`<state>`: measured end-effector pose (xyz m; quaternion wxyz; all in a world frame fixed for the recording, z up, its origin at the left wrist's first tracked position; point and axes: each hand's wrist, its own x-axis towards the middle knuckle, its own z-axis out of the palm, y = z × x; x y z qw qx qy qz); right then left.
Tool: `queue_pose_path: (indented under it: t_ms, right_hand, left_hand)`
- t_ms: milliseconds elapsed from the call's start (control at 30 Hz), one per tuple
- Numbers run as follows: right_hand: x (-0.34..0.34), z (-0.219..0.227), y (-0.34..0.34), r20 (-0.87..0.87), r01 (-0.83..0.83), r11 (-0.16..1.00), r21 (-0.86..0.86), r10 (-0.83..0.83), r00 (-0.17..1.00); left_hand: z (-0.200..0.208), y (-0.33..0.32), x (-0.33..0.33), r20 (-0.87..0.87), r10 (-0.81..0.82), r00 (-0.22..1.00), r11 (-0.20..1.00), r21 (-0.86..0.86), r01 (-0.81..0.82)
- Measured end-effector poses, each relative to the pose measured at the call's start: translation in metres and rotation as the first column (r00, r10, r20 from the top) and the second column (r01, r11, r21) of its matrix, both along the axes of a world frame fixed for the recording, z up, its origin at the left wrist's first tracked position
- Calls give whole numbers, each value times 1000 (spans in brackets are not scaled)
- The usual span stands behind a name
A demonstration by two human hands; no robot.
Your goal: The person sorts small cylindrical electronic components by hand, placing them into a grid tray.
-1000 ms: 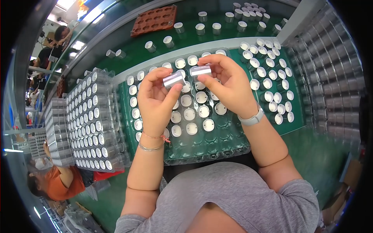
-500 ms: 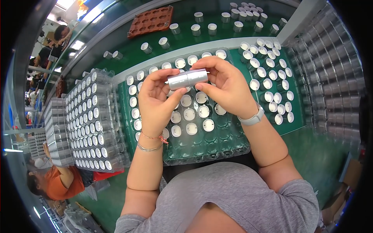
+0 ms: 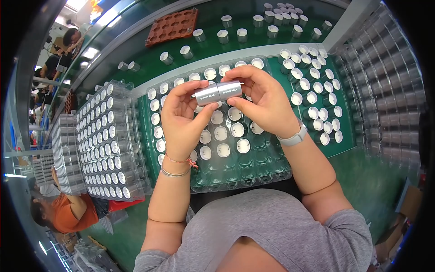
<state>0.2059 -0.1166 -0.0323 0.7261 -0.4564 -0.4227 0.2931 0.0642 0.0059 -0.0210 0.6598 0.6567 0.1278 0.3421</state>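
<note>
Two short silver cylinders meet end to end above the tray, printed sides toward me. My left hand [image 3: 182,119] is closed on the left silver cylinder [image 3: 206,92], thumb below and fingers above. The right silver cylinder [image 3: 230,87] is pinched the same way in my right hand [image 3: 267,103]. Below lies a clear plastic tray [image 3: 217,176] with rows of pockets. Many pockets hold similar cylinders with white tops, such as one white-topped cylinder [image 3: 243,146]; several pockets at the near side hold none. My hands hide part of the tray's middle.
Loose white-topped cylinders [image 3: 312,97] stand on the green bench at right. Filled trays [image 3: 102,145] are stacked at left, and more stacked trays [image 3: 385,77] rise at far right. Beyond the bench, a green conveyor [image 3: 208,52] carries cylinders and a brown moulded tray [image 3: 172,27].
The two cylinders have turned slightly, so their printing faces me more plainly. On the conveyor, the loose cylinders and brown tray have shifted a little left. My hands stay nearly still.
</note>
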Motion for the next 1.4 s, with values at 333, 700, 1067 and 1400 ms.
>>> queue_pose_path:
  t_ms: [333, 700, 1067, 1400]
  right_hand:
    - [1, 0, 0, 12, 0, 1000, -5, 0, 1000]
    - [1, -1, -1, 85, 15, 1000, -10, -14, 996]
    - [1, 0, -2, 76, 18, 1000, 4, -19, 997]
    - [2, -1, -2, 106, 20, 1000, -6, -19, 994]
  left_hand:
    - [-1, 1, 0, -1, -18, 1000, 999, 33, 19]
    - [-2, 1, 0, -4, -21, 1000, 999, 43, 21]
    - [0, 1, -1, -3, -25, 1000, 999, 44, 25]
    - [2, -1, -1, 4, -19, 1000, 998, 55, 19]
